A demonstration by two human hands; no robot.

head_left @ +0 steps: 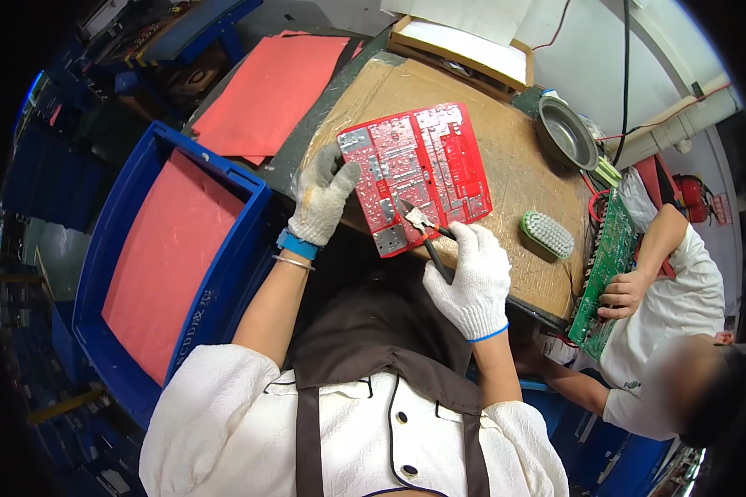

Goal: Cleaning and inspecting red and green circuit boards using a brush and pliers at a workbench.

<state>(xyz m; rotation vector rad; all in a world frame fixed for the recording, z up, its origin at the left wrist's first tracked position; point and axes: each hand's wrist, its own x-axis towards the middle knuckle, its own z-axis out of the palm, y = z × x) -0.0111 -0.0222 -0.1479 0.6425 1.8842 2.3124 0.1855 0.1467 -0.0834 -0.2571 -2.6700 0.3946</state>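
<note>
A red circuit board (429, 166) with many silvery solder points is held tilted over the near edge of the table. My left hand (323, 197), in a greyish knitted glove, grips the board's left edge between thumb and fingers. In my right hand (474, 277), also gloved in white, is a pair of cutting pliers (419, 219) with dark handles. Their metal jaws lie against the lower middle of the board's soldered face. Whether the jaws are apart or together is too small to tell. The board's underside is hidden.
Cardboard (373, 91) covers the table. On its right stand a green scrub brush (547, 235) and a metal bowl (567, 134). A blue crate (253, 217) with a red sheet stands left, red sheets (265, 95) behind it. A co-worker (671, 306) holds a green circuit board (609, 265) at right.
</note>
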